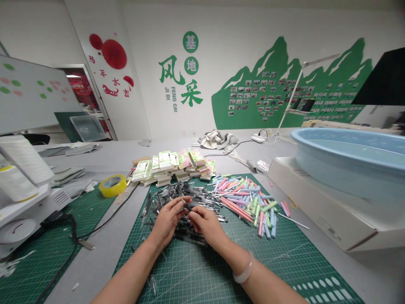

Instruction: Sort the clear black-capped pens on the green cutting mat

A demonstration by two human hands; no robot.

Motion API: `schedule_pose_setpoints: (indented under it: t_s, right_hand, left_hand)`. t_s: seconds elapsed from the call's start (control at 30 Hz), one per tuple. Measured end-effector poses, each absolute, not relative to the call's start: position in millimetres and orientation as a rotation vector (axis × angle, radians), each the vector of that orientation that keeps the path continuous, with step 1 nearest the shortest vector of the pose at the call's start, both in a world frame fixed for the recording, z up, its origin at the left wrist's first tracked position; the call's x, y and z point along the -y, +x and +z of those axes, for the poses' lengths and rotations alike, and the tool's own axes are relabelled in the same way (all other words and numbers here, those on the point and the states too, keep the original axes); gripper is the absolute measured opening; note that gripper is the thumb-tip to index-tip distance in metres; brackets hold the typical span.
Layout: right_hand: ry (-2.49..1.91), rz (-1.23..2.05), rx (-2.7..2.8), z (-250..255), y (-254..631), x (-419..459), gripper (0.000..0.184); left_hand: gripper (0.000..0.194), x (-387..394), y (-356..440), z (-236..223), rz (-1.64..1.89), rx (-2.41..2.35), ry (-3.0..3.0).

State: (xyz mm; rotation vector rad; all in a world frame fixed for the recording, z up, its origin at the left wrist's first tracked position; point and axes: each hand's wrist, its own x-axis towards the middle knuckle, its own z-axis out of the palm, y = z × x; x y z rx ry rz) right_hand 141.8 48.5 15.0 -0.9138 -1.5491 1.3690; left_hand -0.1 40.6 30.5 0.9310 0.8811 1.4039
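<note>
Left grip [166, 219] and right grip [205, 223] pinched a black pen [187, 207] (likely light, stiff, slick); mid-barrel seemed the best hold.

I see a craft or sewing workshop: thread cones [27, 160] on a sewing machine [47, 204], gridded cutting mats [202, 278], fabric scraps [213, 140].

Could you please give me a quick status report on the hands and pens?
Left hand and right hand: together, pinching a small dark piece, details unclear. Dark pens: heaped around the hands. Alongside: coloured pieces, heaped to the right.
</note>
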Motion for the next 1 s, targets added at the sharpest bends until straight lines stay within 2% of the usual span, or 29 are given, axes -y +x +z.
schedule_pose_setpoints:
  t_s: [0.23, 0.43, 0.6, 1.0]
  right_hand:
    - [-0.951, 1.339, 1.558, 15, 142, -48, 0.020]
    - [-0.937, 1.335, 1.559, 14, 142, -49, 0.019]
    - [-0.939, 1.305, 1.582, 14, 140, -47, 0.019]
    - [-0.817, 1.533, 1.500, 11, 142, -49, 0.024]
  left_hand:
    - [0.018, -41, 0, 29, 1.477, -0.918, 0.946]
    - [0.028, -37, 2, 35, 1.396, -0.809, 0.929]
    - [0.017, -40, 2, 30, 1.460, -0.884, 0.943]
    - [0.028, -39, -2, 28, 1.281, -0.785, 0.927]
